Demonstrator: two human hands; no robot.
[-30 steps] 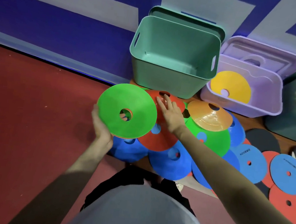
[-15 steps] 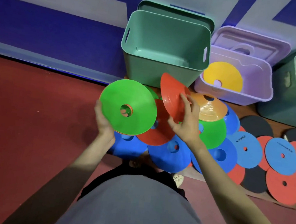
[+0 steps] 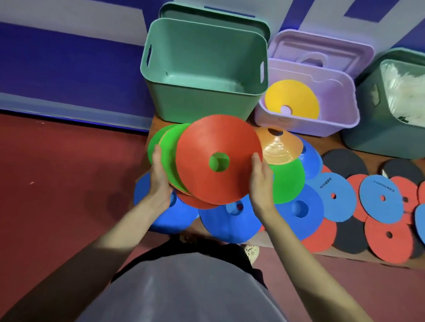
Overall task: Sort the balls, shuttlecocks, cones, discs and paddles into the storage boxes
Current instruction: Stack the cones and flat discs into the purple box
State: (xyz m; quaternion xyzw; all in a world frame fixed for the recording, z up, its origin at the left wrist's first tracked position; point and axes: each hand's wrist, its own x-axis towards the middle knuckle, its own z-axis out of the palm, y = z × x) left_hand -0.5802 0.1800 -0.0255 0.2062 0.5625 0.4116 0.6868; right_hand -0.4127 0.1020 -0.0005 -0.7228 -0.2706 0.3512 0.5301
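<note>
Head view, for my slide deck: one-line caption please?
Both hands, left hand and right hand, stack a red cone onto a green cone before storage boxes.

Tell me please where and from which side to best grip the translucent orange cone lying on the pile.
Probably pinch the translucent orange plastic disc cone at its thin lower rim, coming from the right hand's side. It lies dome-up on the green cone, and this edge looks free.
</note>
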